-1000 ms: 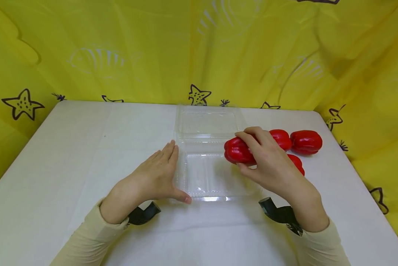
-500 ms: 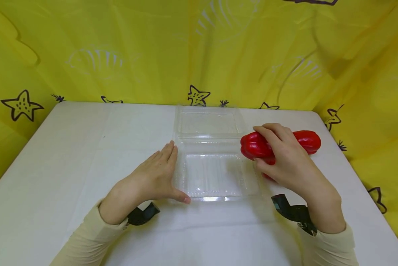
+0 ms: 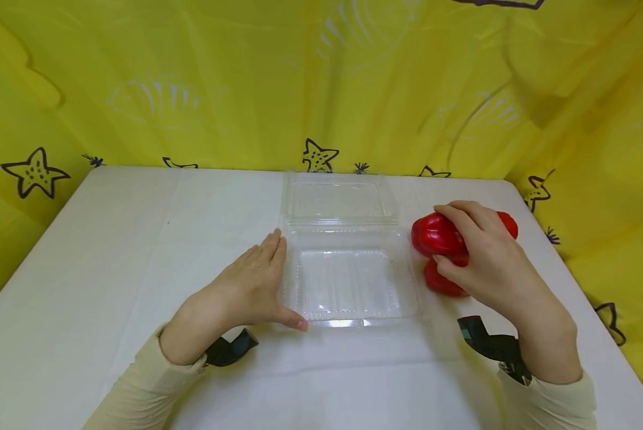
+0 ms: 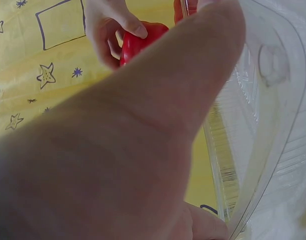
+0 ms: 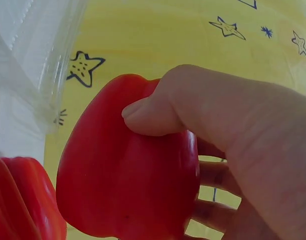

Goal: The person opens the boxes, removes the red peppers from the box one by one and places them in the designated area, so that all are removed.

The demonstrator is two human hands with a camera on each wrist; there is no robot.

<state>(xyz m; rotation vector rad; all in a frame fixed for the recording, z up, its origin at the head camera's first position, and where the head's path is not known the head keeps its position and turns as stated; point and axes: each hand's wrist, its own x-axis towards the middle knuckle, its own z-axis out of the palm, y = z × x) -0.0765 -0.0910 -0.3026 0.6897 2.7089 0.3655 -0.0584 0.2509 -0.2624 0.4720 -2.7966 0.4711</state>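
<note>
My right hand (image 3: 490, 260) grips a red bell pepper (image 3: 437, 234) to the right of a clear plastic container (image 3: 348, 283). In the right wrist view, the thumb lies across this pepper (image 5: 128, 170) and the fingers curl behind it. Just below it in the head view, another red bell pepper (image 3: 444, 280) is partly hidden. Behind the hand a further red pepper (image 3: 508, 223) peeks out. My left hand (image 3: 248, 286), fingers straight, rests along the container's left edge, with the thumb at its near corner. The container's lid (image 3: 343, 200) lies folded back, away from me.
A white table (image 3: 112, 269) carries everything. Yellow cloth (image 3: 235, 89) with starfish and fish drawings hangs behind it and at its sides. Black wrist mounts (image 3: 232, 346) sit on both wrists.
My right hand has moved right with the bell pepper, from above the container's right part to beside it, near the other peppers. The left hand has stayed in place.
</note>
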